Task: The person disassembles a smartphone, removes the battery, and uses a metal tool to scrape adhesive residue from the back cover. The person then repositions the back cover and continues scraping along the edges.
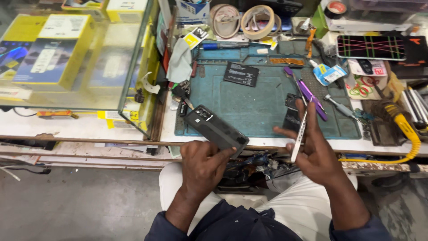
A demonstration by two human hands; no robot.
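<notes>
Looking down over the teal mat, I see the dark phone lying across its near-left edge, long axis running from upper left to lower right, its near end pinched in my left hand. My right hand, apart from the left, grips tweezers, upright and right of the phone.

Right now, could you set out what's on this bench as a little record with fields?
Left hand: grips the lower end of a dark phone, its back with the camera facing up
Right hand: holds metal tweezers
Work surface: teal mat
On mat: black flat battery, purple tool, small dark parts
Right edge: yellow coiled cable
Left: glass case with boxes
</notes>
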